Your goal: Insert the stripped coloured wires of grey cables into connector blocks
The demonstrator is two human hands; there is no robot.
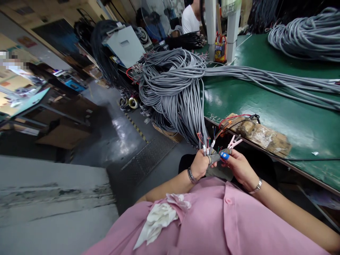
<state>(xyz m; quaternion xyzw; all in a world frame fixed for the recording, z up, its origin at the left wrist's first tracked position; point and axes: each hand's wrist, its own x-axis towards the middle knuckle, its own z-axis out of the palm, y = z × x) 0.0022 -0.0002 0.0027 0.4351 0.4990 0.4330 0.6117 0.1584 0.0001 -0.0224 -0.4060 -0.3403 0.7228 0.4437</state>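
Note:
Low in front of me, my left hand [202, 163] is closed around several grey cable ends, whose white collars and thin coloured wires stick up above the fingers. Grey coverings are on some of its fingertips. My right hand [237, 164] is closed close beside it, with a blue wrap [224, 156] on the thumb. Pink-handled tweezers or pliers [234, 142] stick up from the right hand. The cables run up into a big grey bundle [172, 76] draped over the table's left corner.
A green table [308, 131] carries a wooden block [261, 136] with wires at its near edge, a grey coil [308, 35] and long grey cables. A snack bag [220, 49] stands by white posts. A person in white [190, 21] is behind; another is far left.

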